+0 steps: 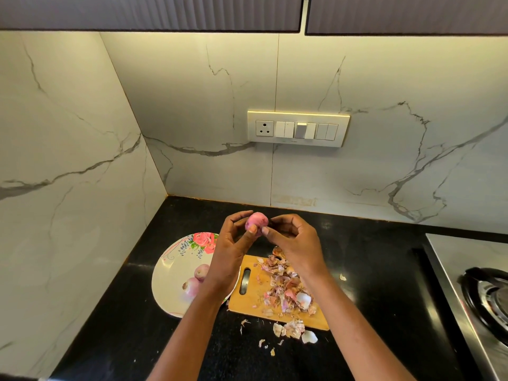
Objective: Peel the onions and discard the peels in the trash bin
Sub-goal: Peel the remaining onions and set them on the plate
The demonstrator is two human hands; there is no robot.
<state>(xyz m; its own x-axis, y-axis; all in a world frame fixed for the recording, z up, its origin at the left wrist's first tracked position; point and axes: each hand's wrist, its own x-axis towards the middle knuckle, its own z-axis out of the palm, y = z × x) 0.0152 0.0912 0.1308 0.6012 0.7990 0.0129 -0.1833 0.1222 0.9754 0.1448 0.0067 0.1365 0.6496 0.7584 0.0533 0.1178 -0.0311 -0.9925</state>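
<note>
Onion (257,220) — pink, held up above the black worktop (371,270) between both hands. Left hand (233,243) grips it with curled fingers; right hand (292,240) pinches at its side. 2 peeled onions (196,279) lie on a floral plate (170,273); peels (286,287) cover the wooden cutting board (253,298) — some spill onto the worktop.

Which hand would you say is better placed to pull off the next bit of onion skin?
Probably the right hand: its fingertips pinch at the onion, while the left hand grips it.
</note>
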